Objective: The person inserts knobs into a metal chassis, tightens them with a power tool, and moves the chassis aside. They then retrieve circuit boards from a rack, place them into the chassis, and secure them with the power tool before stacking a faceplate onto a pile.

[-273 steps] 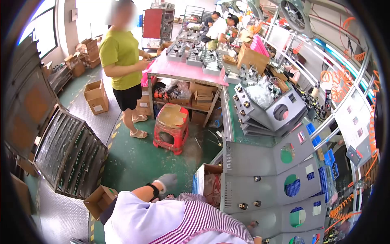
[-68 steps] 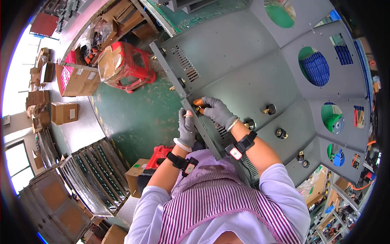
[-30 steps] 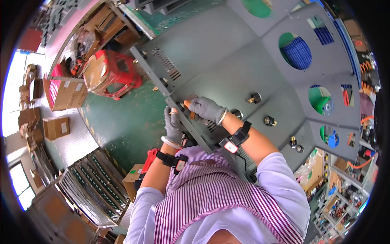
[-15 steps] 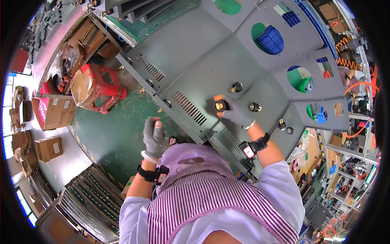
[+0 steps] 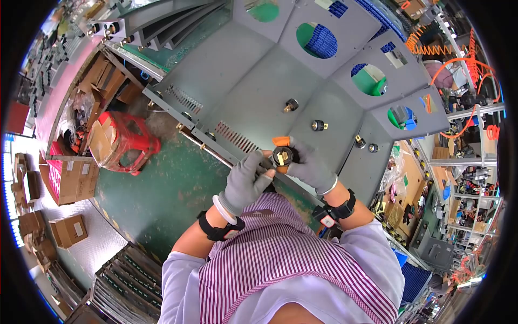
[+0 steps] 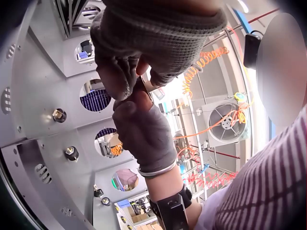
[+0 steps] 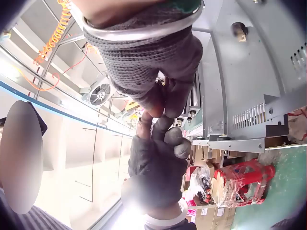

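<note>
In the head view, my right hand (image 5: 310,167) grips a black round fitting with a brass piece at its centre (image 5: 282,156), held over the front edge of the grey sheet-metal panels (image 5: 259,97). My left hand (image 5: 243,181) meets it from the left, thumb and finger curled in at the fitting's side. In the left wrist view, the two gloved hands press close together and mostly hide the fitting. Orange fingertip covers (image 5: 280,141) show on the right hand. Similar black fittings with brass ends (image 5: 291,105) stand on the panels.
A red stool (image 5: 127,143) stands on the green floor at the left, near cardboard boxes (image 5: 70,229). A stack of grey panels (image 5: 172,27) lies at the back. Fittings protrude from the panels' front edge. Orange coiled hoses (image 5: 431,50) hang at the right.
The right hand has lifted the fitting off the panel and brought it toward the body. My left hand, apart half a second ago, has come over to meet it. The head view has shifted.
</note>
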### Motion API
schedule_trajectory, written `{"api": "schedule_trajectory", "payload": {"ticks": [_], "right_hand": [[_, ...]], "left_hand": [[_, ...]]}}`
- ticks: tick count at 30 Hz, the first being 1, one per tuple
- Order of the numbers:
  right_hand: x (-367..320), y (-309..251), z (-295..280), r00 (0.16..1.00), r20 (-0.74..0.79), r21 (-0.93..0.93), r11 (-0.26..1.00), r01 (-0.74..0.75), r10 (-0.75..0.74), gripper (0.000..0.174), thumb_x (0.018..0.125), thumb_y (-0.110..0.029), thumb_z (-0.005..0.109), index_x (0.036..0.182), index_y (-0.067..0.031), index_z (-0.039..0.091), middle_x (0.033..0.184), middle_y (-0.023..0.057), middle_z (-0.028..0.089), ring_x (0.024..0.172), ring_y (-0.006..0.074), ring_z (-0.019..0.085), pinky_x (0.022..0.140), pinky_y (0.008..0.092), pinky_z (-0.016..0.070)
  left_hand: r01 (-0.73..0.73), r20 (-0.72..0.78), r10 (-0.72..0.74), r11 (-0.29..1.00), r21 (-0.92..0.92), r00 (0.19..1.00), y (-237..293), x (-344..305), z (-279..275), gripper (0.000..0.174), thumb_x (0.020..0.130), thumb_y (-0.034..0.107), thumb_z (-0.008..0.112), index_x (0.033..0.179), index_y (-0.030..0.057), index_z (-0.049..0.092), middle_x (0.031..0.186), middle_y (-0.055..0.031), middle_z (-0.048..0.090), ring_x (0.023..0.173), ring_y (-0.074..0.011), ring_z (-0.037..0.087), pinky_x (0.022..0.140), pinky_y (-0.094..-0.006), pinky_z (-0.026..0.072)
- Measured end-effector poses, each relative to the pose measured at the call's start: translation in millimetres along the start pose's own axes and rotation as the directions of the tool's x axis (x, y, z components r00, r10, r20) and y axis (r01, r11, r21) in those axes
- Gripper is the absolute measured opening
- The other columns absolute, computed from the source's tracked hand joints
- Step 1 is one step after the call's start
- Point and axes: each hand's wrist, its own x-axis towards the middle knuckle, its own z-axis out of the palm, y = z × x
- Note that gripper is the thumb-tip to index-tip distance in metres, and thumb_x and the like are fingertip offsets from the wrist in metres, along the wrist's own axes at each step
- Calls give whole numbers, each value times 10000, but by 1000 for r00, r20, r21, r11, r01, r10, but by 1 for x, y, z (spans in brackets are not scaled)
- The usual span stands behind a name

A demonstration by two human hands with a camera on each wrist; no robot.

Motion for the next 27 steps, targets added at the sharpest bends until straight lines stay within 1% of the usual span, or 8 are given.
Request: {"api": "schedule_trajectory", "payload": {"ticks": [7,11,13,16,19,21,23,27], "right_hand": [[-7,2,2,971,63,-662,718,213,-230,504,715,-251,612,1175,-112,463,987,133,546,853,317,568,752,389,474],[-7,-35,-22,986,158,-487,873,38,45,461,750,-270,608,1143,-84,457,1010,148,559,858,307,585,738,375,478],[-5,-14,-26,989,46,-289,946,145,-138,383,767,-338,622,1011,-62,518,888,142,594,780,295,599,694,354,476],[3,0,-19,965,-150,-266,949,171,-216,345,765,-371,623,871,-56,529,728,115,587,686,282,595,618,363,461],[5,3,-18,867,-176,-512,796,323,-465,317,752,-349,618,857,-66,524,740,108,562,666,272,583,592,387,445],[7,4,-19,757,-137,-592,665,455,-639,264,750,-327,600,843,-94,520,764,77,532,613,276,558,517,375,443],[3,1,-25,682,-61,-635,556,537,-729,251,744,-318,600,845,-105,513,814,72,526,624,269,556,512,367,442],[25,39,-56,672,64,-160,657,736,-738,220,767,-259,580,916,-99,555,830,82,538,668,282,569,589,372,459]], "left_hand": [[37,-95,-27,993,108,995,-6,-4,31,373,771,236,657,991,26,441,770,-96,540,668,-221,555,613,-318,458],[-91,-337,94,996,23,937,-16,-6,57,384,846,318,549,1044,17,415,756,-106,557,615,-188,576,535,-298,456],[149,-252,-283,883,-444,925,-5,-9,64,370,884,335,487,1085,34,410,732,-51,542,555,-89,529,469,-206,404],[199,-154,-373,750,-631,915,5,-5,78,345,926,342,406,1114,52,404,726,-13,525,513,-31,474,439,-150,357],[28,-338,-273,813,-581,901,6,4,100,338,949,347,351,1096,53,425,767,-10,530,553,-43,488,467,-163,388],[160,-127,-458,535,-830,880,-17,-3,99,391,954,398,323,1055,52,474,856,-8,541,663,-66,522,528,-176,421],[143,-238,-535,575,-806,810,13,9,111,386,939,418,353,965,63,501,718,-11,527,492,-78,451,417,-187,358],[285,80,-591,262,-922,803,24,1,95,473,903,523,353,852,79,506,556,2,460,320,-78,306,278,-201,208]]}}
